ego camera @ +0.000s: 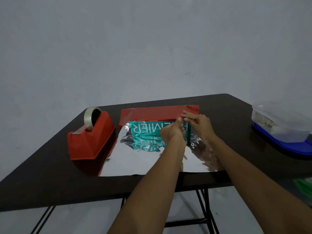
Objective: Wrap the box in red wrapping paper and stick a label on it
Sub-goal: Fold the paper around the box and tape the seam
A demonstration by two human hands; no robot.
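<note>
Lying flat on paper [143,162], box [148,130] runs left-right, lettering upside-down.

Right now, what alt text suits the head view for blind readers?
A person's left-hand grip and right-hand grip meet over a teal box on red wrapping paper, silver side up, on a table. A red tape dispenser stands left, a plastic container right.

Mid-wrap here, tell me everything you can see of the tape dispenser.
The tape dispenser is a red, plastic-looking desk block with sloped sides, standing upright on the dark table, left of the wrapping paper. A roll of pale tape sits in its rear slot, a strip running down to the cutter at its near-left end. Its right base meets or nearly meets the paper's edge; I cannot tell which. Nothing holds it.
</note>
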